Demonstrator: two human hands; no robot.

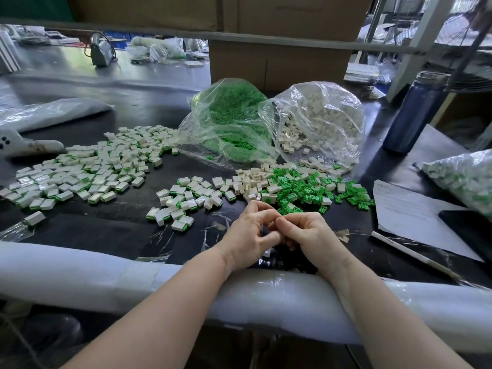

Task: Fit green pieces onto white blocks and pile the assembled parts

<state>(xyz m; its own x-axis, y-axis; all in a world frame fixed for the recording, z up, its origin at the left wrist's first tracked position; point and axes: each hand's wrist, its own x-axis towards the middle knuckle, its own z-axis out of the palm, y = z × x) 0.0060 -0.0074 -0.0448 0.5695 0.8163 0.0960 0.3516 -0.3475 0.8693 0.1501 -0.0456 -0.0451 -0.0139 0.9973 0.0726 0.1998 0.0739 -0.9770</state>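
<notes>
Curled tight together, both hands meet just above the padded table edge (80,265), forearms resting across it. Fingers of the left hand (249,235) and right hand (311,233) fold inward and touch at the tips; what they pinch is hidden, though a white corner (267,253) shows beneath them. Loose green pieces (306,190) and white blocks (253,182) lie just beyond the knuckles; assembled parts (87,169) spread to the left.
</notes>
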